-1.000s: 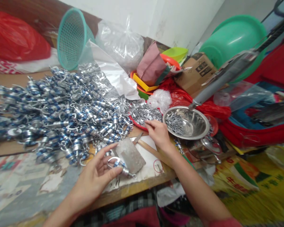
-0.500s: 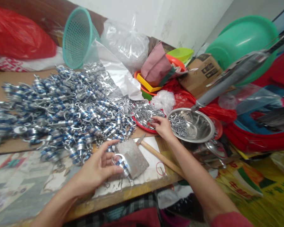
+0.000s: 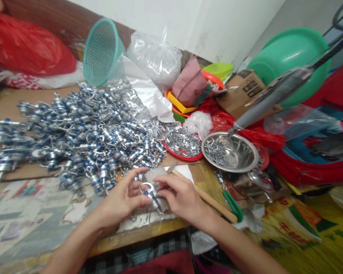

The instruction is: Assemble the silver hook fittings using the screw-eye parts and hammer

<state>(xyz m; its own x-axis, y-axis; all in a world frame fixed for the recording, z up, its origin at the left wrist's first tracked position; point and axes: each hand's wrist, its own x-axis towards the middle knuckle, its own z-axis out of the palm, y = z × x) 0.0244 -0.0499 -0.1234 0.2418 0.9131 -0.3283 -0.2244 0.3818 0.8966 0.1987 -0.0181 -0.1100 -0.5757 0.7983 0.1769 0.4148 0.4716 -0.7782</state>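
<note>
A small blue-and-silver metal fitting with a curved hook [image 3: 152, 195] is pinched between the thumb and fingers of my left hand [image 3: 120, 203]. Just to its right, my right hand [image 3: 184, 196] has thumb and forefinger pressed together close to the fitting; whatever they hold is too small or hidden to make out. Under both hands lies a flat grey metal block [image 3: 154, 174], partly covered. A hammer [image 3: 214, 199] with a wooden handle rests beside it, its middle passing behind my right hand. Many similar fittings [image 3: 103, 133] are heaped to the left.
Small flat metal pieces fill a red tray [image 3: 190, 158] behind my hands. Right of it, a steel bowl [image 3: 253, 152] holds metal pins. A grey rod-like tool [image 3: 263, 102] slants over the bowl. Further back stand a green mesh basket [image 3: 100, 53] and a cardboard box [image 3: 242, 91].
My right hand has come from the red tray down and left to the fitting. My left hand keeps its hold on the fitting. The view has shifted slightly.
</note>
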